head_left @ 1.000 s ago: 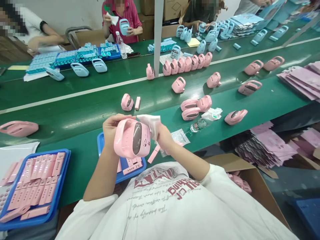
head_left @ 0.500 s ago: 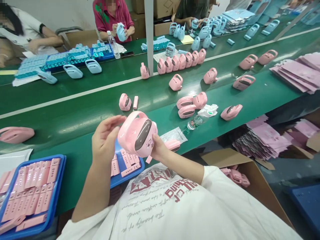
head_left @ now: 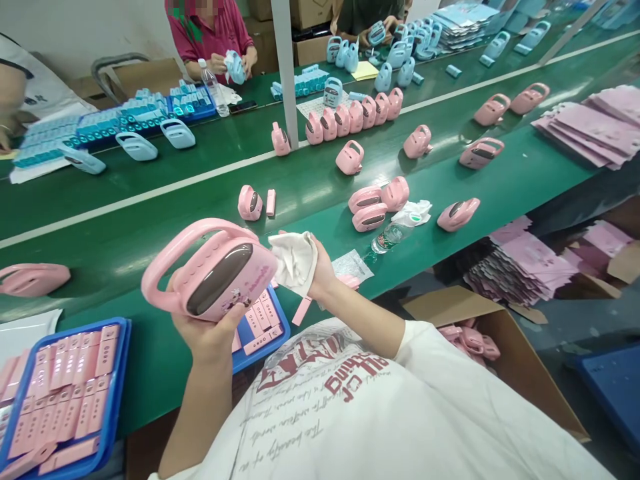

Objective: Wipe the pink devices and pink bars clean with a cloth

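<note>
My left hand (head_left: 213,337) is closed around the lower side of a pink plastic device with a carrying handle (head_left: 220,277). It has a long dark window and a small cartoon print, and is held tilted above the table with its handle to the upper left. My right hand (head_left: 324,272) grips a white cloth (head_left: 296,263) right beside the device's right end; most of its fingers are hidden behind the cloth. Below the hands, a blue tray (head_left: 280,313) holds pink bars with small buttons. A loose pink bar (head_left: 301,311) lies near my right wrist.
A larger blue tray (head_left: 125,360) of pink bars is at left. Several pink devices (head_left: 370,217) and a plastic bottle (head_left: 390,237) stand on the green table (head_left: 165,360). Opposite, a person in a red shirt (head_left: 213,30) handles a blue device. An open carton (head_left: 515,347) is at right.
The pink device has passed from my right hand to my left and moved left, its window now turned toward me. A white cloth now shows in my right hand.
</note>
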A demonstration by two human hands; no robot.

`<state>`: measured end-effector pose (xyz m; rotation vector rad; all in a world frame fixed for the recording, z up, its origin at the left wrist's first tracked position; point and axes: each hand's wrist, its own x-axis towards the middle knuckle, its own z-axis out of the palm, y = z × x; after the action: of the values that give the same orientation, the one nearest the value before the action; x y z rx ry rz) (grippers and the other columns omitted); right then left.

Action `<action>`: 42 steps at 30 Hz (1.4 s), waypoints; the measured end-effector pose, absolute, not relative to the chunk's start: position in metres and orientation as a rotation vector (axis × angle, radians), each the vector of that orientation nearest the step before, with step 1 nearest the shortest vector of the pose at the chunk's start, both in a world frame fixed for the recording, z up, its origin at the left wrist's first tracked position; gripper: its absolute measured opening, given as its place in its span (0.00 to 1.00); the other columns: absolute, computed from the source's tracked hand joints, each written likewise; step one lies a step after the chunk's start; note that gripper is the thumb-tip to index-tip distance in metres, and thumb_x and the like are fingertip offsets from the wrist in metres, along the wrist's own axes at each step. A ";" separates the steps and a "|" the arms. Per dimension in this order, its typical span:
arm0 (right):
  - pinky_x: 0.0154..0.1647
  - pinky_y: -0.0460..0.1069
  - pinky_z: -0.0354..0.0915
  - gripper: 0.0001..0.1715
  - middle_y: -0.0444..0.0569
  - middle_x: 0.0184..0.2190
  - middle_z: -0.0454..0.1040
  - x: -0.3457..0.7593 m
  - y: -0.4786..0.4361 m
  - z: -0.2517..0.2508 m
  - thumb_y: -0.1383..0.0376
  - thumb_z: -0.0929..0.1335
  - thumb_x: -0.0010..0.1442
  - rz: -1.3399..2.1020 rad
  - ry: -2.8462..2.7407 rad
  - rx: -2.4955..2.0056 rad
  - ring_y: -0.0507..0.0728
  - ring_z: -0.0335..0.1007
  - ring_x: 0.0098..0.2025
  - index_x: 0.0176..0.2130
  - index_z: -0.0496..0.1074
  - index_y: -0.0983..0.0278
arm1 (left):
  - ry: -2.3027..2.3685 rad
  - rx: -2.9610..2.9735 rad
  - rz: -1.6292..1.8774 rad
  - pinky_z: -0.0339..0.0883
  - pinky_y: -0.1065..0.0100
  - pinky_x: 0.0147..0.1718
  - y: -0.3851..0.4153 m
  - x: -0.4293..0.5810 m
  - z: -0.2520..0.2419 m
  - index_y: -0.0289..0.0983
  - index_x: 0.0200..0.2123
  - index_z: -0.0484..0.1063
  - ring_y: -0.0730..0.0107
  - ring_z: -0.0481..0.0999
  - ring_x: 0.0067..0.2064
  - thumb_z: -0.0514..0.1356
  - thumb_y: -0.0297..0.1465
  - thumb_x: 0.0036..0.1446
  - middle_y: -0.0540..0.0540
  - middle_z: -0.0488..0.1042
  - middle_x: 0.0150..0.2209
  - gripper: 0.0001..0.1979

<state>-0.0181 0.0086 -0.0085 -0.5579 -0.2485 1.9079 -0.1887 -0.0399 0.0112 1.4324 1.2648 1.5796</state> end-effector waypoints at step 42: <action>0.55 0.58 0.65 0.23 0.48 0.52 0.74 0.002 0.038 0.028 0.63 0.55 0.65 0.786 -2.103 -0.811 0.60 0.70 0.54 0.51 0.71 0.62 | 1.587 1.643 0.997 0.71 0.57 0.40 -0.038 -0.164 0.014 0.40 0.53 0.66 0.50 0.75 0.45 0.71 0.39 0.35 0.42 0.74 0.46 0.39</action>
<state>0.0023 0.0376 0.0282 -0.8112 -2.1029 0.7862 -0.1635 -0.0378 0.0145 1.6427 1.5865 0.9973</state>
